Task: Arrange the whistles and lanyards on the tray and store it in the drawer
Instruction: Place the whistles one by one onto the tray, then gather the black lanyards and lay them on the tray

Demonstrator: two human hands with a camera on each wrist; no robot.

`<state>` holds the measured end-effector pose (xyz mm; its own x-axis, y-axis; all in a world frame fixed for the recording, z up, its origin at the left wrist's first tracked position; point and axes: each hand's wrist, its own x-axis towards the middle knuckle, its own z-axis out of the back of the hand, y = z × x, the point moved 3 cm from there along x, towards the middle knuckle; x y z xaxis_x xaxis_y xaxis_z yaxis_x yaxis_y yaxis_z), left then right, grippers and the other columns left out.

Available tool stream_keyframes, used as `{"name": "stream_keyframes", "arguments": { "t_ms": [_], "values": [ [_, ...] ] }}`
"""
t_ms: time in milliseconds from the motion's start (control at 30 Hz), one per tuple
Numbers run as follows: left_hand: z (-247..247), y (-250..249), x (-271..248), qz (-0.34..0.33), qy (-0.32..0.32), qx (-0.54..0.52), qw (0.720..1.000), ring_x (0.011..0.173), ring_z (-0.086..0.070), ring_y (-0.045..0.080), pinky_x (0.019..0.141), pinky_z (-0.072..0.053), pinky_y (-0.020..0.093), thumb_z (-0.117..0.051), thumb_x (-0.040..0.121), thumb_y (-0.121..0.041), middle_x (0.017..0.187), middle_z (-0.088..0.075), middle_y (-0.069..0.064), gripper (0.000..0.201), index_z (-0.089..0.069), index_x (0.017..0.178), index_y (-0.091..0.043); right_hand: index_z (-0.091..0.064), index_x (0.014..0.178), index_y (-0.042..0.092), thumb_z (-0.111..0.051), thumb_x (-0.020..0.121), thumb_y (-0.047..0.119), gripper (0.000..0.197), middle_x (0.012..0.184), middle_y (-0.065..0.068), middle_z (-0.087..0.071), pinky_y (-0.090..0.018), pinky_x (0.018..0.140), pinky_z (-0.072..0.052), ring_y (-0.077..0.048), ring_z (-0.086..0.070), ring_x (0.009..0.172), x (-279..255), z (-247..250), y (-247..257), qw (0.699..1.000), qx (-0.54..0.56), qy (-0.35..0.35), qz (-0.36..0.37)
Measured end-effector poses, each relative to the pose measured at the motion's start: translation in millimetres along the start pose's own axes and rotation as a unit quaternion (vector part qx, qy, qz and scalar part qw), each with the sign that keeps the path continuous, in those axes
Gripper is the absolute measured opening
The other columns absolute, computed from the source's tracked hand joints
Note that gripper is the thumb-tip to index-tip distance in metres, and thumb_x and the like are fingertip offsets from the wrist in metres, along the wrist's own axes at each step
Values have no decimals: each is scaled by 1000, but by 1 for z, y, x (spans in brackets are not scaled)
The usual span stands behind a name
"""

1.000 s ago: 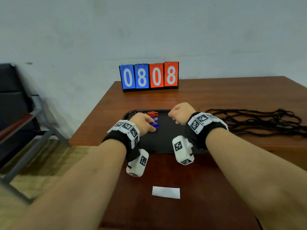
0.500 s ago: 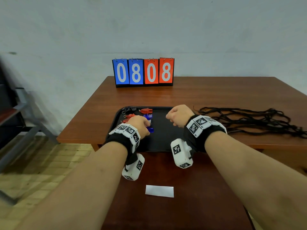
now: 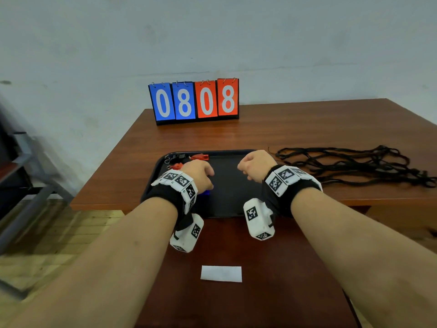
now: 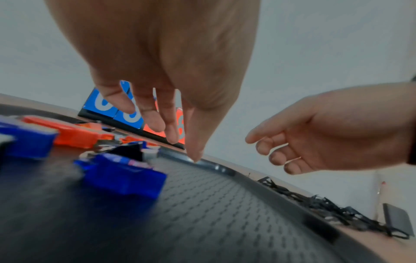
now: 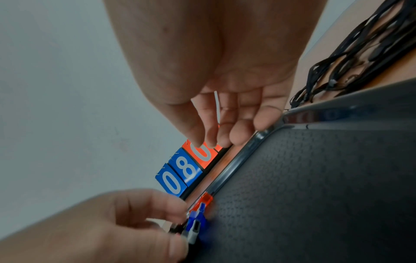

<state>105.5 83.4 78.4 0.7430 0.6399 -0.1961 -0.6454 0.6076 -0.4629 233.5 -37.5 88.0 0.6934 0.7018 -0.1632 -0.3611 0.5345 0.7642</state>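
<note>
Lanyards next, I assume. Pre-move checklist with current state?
1. Lanyards still off the tray, tangled on the table to its right: not ok.
2. Right hand free for the pickup, fingers loosely curled, nothing in its grip: ok.
3. Left hand holding nothing, fingers straight above the blue whistles: ok.
4. Whistles on the tray, bunched at its left side: ok.
5. Tray's right half bare for the lanyards: ok.
6. Drawer open: cannot tell, not in view.
</note>
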Motion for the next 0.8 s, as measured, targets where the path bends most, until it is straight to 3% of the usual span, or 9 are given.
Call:
{"name": "stream_keyframes", "arguments": {
  "t_ms": [167,300,367,467,633,800],
  "values": [
    [-7,-56,3,-64,-31,-70,995,97,-62,14,81,-48,26,-71,84,-22,108,-65,-2,25,-65,108,-19,-64,68,19,-58,87,12,21,82,-4,-65,-33,77,-53,-21,-61,77,-2,34,-27,999,4,-39,-6],
    [-25,-95,11,-88,-26,-112,989,92,-63,14,78,-47,24,-69,86,-24,104,-65,-2,25,-67,110,-17,-61,63,23,-58,86,10,27,67,1,-60,-30,69,-49,-22,-58,74,-1,62,-55,997,10,-69,-32],
    [-36,-112,17,-99,-23,-113,988,90,-62,14,76,-45,23,-68,87,-23,101,-65,-1,26,-67,112,-15,-65,72,19,-57,88,11,20,71,-1,-64,-29,68,-49,-22,-60,76,-2,75,-69,996,8,-75,-47],
    [-52,-135,28,-118,-8,-95,988,89,-60,13,75,-44,22,-66,89,-22,99,-65,-2,26,-68,114,-15,-71,84,18,-58,89,14,14,91,-6,-70,-32,77,-54,-24,-65,90,1,91,-91,994,1,-83,-72],
    [-73,-157,43,-135,18,-71,988,101,-65,16,87,-50,26,-63,90,-18,108,-70,0,25,-68,115,-17,-72,95,17,-59,91,14,15,109,-7,-69,-29,80,-51,-23,-64,100,11,101,-118,990,-9,-100,-95],
    [-86,-163,56,-117,39,-37,992,107,-63,16,93,-51,30,-63,91,-21,118,-67,-1,31,-64,122,-19,-64,120,18,-60,91,18,30,125,-5,-63,-27,88,-46,-22,-59,113,23,98,-130,989,-53,-77,-112]
  ]
}}
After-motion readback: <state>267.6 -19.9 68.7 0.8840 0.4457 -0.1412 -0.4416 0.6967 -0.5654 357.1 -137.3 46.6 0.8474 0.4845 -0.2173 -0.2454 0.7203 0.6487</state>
